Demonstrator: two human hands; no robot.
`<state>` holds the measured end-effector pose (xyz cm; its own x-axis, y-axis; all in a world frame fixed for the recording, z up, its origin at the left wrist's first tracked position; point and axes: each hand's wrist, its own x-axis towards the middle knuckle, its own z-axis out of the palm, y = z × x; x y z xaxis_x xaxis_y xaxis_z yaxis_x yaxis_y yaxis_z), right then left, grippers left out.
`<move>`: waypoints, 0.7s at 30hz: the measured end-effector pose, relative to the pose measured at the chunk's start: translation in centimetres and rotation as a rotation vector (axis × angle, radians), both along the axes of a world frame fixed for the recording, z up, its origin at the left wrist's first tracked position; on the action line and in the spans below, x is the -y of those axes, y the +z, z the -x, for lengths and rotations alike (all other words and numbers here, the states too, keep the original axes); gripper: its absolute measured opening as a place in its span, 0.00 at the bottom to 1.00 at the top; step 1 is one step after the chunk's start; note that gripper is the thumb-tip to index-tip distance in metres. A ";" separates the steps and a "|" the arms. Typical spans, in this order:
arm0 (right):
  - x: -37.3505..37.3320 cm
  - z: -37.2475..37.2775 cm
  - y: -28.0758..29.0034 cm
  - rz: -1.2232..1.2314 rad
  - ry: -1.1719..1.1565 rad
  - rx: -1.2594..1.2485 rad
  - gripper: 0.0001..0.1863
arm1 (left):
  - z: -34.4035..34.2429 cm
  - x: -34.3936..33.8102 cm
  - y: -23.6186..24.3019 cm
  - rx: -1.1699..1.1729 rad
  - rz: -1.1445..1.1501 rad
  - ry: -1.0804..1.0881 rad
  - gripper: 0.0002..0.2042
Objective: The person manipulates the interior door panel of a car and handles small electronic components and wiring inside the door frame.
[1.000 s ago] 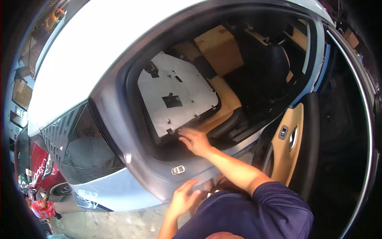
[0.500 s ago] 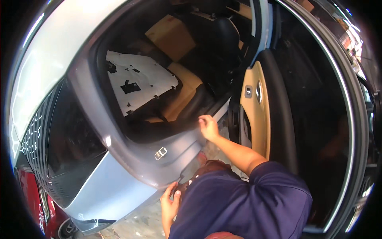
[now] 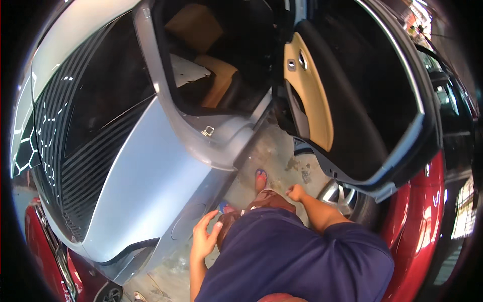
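Observation:
My left hand (image 3: 205,232) hangs at the lower middle beside my left thigh, near the lower bodywork of a silver car (image 3: 132,183), fingers apart and holding nothing. My right hand (image 3: 295,193) is low by my right side, fingers curled; whether anything is in them is hidden. Neither hand is at the door opening. The car's open door (image 3: 312,100), with tan trim, stands above my right hand. A small metal latch (image 3: 207,131) is on the door frame. Inside, a white panel (image 3: 186,70) lies on the tan seat (image 3: 216,85), with a cardboard box (image 3: 193,25) behind it.
Red cars stand at the far left (image 3: 45,241) and right (image 3: 410,221). A wheel (image 3: 337,196) sits low below the door. My sandalled feet are on the concrete floor (image 3: 264,143) between the car body and door. Another shoe (image 3: 140,297) shows at the bottom left.
My view has shifted down and back from the car interior. My right hand has left the door opening and dropped to my side, fingers now curled. My left hand is also low beside me.

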<state>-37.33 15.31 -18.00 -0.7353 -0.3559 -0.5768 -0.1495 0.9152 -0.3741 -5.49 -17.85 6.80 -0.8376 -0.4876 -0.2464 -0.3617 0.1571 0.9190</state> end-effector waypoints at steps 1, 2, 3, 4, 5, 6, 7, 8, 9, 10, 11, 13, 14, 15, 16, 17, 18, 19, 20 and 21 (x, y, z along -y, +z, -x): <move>-2.1 -0.3 0.6 0.040 -0.288 0.075 0.22 | 0.7 0.1 1.5 0.006 -0.001 -0.017 0.20; -4.4 -0.3 1.2 0.080 -0.575 0.151 0.21 | 1.4 0.0 3.4 0.013 0.001 -0.084 0.20; -6.6 -0.2 1.8 0.169 -0.805 0.080 0.19 | 1.8 -0.2 4.8 0.015 0.012 -0.154 0.21; -8.5 0.3 2.5 0.264 -1.026 0.006 0.17 | 1.6 0.5 4.2 -0.051 0.180 -0.256 0.21; -14.1 2.2 3.1 0.269 -1.222 -0.086 0.16 | 2.6 0.2 4.3 -0.082 0.160 -0.295 0.21; -19.4 3.8 4.5 0.312 -1.294 -0.205 0.14 | 3.7 -0.1 4.8 -0.114 0.167 -0.318 0.21; -23.0 4.6 5.7 0.353 -1.361 -0.321 0.12 | 4.6 -0.5 5.1 -0.140 0.177 -0.338 0.21; -21.8 3.6 5.6 0.521 -1.149 -0.687 0.12 | 4.8 -0.5 5.6 -0.121 0.216 -0.305 0.20; -20.6 2.7 6.3 0.680 -0.905 -1.039 0.12 | 5.2 -0.9 6.8 -0.066 0.188 -0.252 0.20; -20.0 2.4 7.8 0.696 -0.927 -1.024 0.12 | 5.4 -1.2 6.9 -0.053 0.242 -0.261 0.20; -19.8 2.3 9.8 0.613 -0.862 -0.841 0.14 | 6.0 -1.7 6.8 -0.046 0.291 -0.275 0.20; -23.1 1.5 11.8 0.369 -0.745 -0.676 0.22 | 8.4 -4.4 6.9 -0.026 0.278 -0.360 0.20; -23.5 0.7 12.6 0.646 -0.658 -0.622 0.22 | 9.5 -5.8 7.0 0.009 0.274 -0.407 0.21; -22.2 0.7 13.8 0.590 -0.486 -0.955 0.19 | 10.5 -7.3 6.7 0.000 0.274 -0.453 0.21; -22.4 0.3 15.1 0.506 -0.256 -0.971 0.18 | 11.3 -8.5 6.4 0.029 0.306 -0.526 0.21; -21.9 0.2 16.2 0.516 -0.256 -0.803 0.19 | 12.1 -9.8 5.7 0.058 0.333 -0.608 0.21; -20.5 0.1 17.5 0.523 -0.249 -0.764 0.21 | 12.8 -10.6 4.9 0.035 0.392 -0.721 0.23; -18.3 -0.7 19.6 0.579 -0.376 -0.611 0.25 | 13.3 -11.6 4.4 0.057 0.422 -0.806 0.24; -19.0 -1.1 18.7 0.528 -0.393 -0.641 0.30 | 14.6 -13.4 3.9 0.090 0.406 -0.893 0.25; -18.6 -1.8 18.7 0.477 -0.418 -0.543 0.34 | 15.4 -14.8 3.4 0.141 0.398 -0.958 0.26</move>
